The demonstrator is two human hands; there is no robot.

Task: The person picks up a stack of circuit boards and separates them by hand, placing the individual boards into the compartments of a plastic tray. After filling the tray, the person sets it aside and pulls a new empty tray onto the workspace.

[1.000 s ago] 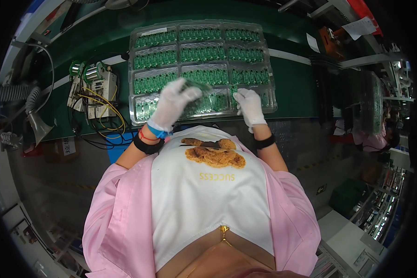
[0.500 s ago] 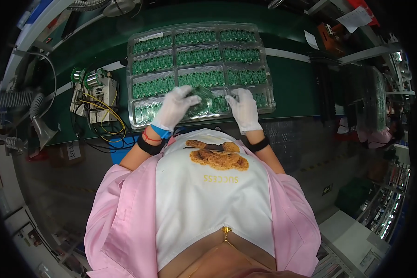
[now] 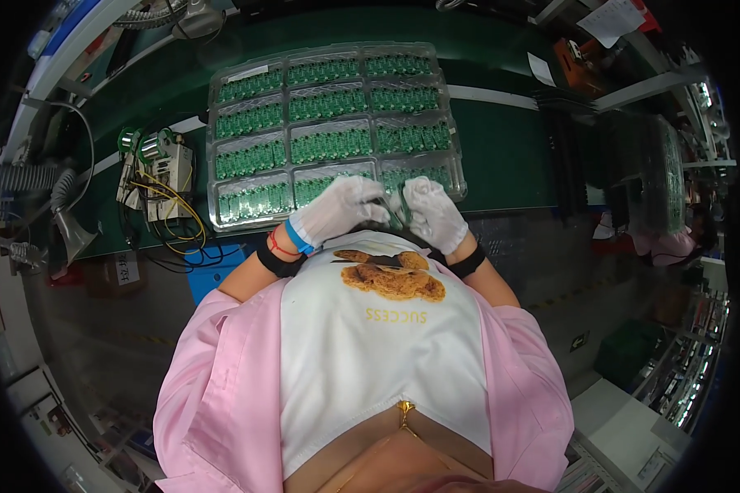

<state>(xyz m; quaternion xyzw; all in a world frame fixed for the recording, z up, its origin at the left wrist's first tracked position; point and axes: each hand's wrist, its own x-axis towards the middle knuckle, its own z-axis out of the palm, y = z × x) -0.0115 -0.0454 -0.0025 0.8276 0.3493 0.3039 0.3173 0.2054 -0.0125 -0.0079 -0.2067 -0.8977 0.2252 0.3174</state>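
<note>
A clear plastic tray (image 3: pixel 335 70) lies on the bench in front of me, its pockets filled with rows of small green circuit boards (image 3: pixel 329 143). Both my hands wear white gloves and meet over its near edge. My left hand (image 3: pixel 344 205) is closed, its fingertips pinching the left side of a small green circuit board (image 3: pixel 401 210). On the other side of that board, my right hand (image 3: pixel 436 215) has its fingers curled round it. The gloves cover most of the board, so its shape is partly hidden.
Left of the tray stands a soldering device (image 3: pixel 164 181) with solder spools and yellow and black cables. A fume hose nozzle (image 3: pixel 74 234) hangs farther left. Stacked clear trays (image 3: pixel 662 177) stand at the right, near another person's pink sleeve (image 3: pixel 666 245). Below the bench sits a blue bin (image 3: pixel 210 271).
Both hands have come down toward me and closer together, to the tray's near edge. The blurred green piece at my left hand is now between both hands. The view has shifted slightly.
</note>
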